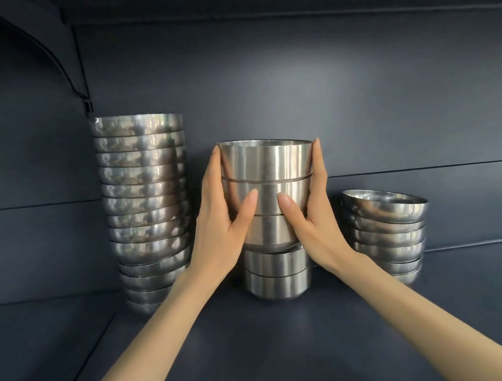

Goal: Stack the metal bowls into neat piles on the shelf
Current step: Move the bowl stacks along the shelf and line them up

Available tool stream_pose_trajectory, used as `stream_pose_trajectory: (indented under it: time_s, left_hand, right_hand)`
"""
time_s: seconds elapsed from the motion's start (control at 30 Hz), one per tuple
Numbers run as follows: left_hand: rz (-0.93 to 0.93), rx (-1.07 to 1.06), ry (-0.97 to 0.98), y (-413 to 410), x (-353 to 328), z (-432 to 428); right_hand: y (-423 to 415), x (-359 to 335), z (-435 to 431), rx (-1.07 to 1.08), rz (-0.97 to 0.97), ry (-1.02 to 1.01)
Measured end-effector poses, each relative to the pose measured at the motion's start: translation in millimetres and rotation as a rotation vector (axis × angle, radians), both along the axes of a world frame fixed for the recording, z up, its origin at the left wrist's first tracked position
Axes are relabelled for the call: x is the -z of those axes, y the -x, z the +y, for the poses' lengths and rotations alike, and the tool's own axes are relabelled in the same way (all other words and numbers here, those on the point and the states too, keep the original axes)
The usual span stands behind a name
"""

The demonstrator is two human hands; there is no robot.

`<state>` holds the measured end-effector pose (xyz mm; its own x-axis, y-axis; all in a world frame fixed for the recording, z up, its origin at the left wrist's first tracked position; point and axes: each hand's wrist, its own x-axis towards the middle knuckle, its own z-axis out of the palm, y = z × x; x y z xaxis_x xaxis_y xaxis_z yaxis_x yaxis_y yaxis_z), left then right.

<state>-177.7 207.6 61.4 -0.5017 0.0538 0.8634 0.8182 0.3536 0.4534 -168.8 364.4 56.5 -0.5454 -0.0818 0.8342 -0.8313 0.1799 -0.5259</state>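
Steel on steel, middle pile (276,275)
Your left hand (219,223) and right hand (315,218) cup the nested bowls (267,171) from both sides so they drop square; probably not seated yet.

- Shelf (255,340) fills the lower half of the frame; back wall (296,96) behind it.
- Tall pile (145,204) of bowls at centre-left, standing on the shelf near the back wall, and the highest of the three piles.
- Two nested bowls (276,274) at frame centre, on the shelf, right of the tall pile.
- Held stack (267,171) of three nested bowls directly above those two; whether it touches them can't be told.
- Left hand (219,223) on the held stack's left side, right hand (314,215) on its right side, thumbs across the front.
- Short pile (388,239) at centre-right on the shelf, apart from the middle bowls; its top bowl (386,206) sits tilted.
- Cord (65,63) hangs at upper left, above the tall pile.
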Motion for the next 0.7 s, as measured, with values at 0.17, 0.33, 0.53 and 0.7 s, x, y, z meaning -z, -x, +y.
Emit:
stream_pose_trajectory:
  time_s: [0.17, 0.33, 0.53, 0.7]
  left_hand:
    - [0.000, 0.020, -0.007, -21, 5, -15]
    - [-0.009, 0.054, -0.017, -46, 9, -29]
    - [-0.045, 0.113, -0.008, -75, 18, -43]
    - [-0.083, 0.115, -0.014, -101, 28, -49]
  right_hand:
    - [-27, 4, -18, 0.051, -0.022, 0.038]
    - [-56, 7, -40, 0.158, -0.004, 0.080]
    - [-92, 18, -56, 0.190, -0.030, 0.120]
    - [-116, 22, -63, 0.167, -0.052, 0.099]
